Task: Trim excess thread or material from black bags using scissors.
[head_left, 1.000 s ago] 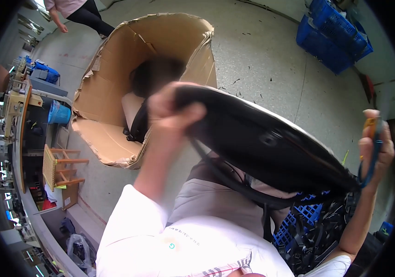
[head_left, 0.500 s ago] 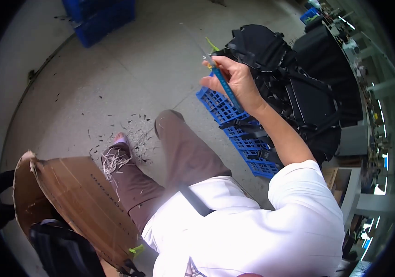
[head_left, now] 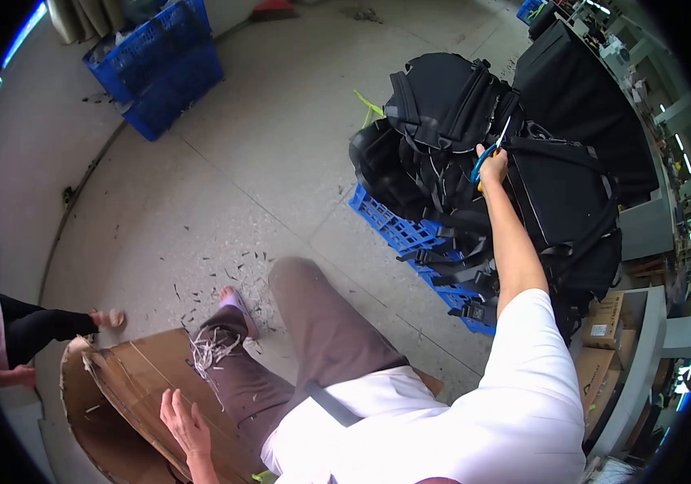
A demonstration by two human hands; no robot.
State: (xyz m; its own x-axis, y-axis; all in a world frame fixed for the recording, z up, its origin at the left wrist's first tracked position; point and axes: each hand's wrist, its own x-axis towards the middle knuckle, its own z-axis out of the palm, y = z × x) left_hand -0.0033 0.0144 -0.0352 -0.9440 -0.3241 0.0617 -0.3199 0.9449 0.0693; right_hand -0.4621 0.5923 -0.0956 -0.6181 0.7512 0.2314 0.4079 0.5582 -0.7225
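Observation:
My right hand (head_left: 492,168) is closed around a pair of scissors (head_left: 486,157) with blue and yellow handles. Its blades point up and away, over a pile of black backpacks (head_left: 559,189). Whether the blades touch a backpack I cannot tell. The pile rests on and beside a blue plastic crate (head_left: 394,224), with straps and buckles hanging over the crate's side. My left hand (head_left: 186,426) is raised at the lower left with its fingers apart and nothing in it. Below and beside that hand stands an open cardboard box (head_left: 139,363).
Dark scraps and pale thread ends (head_left: 224,270) litter the floor near my feet; more threads cling to my trouser leg. Blue crates (head_left: 160,81) are stacked at the far left. Another person (head_left: 18,331) is at the left edge. Cardboard cartons (head_left: 603,323) sit at the right.
My right hand has moved right with the scissors, over the backpacks. My left hand has come into view. The black bag at the cardboard box is no longer visible there.

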